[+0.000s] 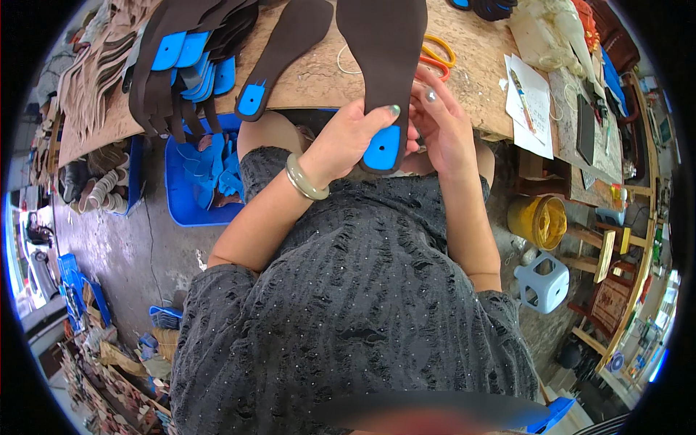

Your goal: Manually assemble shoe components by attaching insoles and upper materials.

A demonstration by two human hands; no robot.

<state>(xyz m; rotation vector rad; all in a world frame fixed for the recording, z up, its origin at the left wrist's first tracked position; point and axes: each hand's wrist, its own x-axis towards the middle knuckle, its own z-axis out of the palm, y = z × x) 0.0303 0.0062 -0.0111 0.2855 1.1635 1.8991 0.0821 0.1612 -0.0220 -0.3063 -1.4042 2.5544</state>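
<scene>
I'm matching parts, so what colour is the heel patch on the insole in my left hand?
The heel patch is bright blue, clearest in the head view.

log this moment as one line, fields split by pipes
left hand: grips dark insole, thumb on top | right hand: at its right edge, contact unclear | table: second insole, dark stack with blue tabs

Held insole (pixel 382 58) cut off @ top, L hand (pixel 342 139) prob. partly behind

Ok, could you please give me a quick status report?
Left grip holding brown insole. Right grip at its edge, contact unclear. Orange and yellow handles close by.
</scene>
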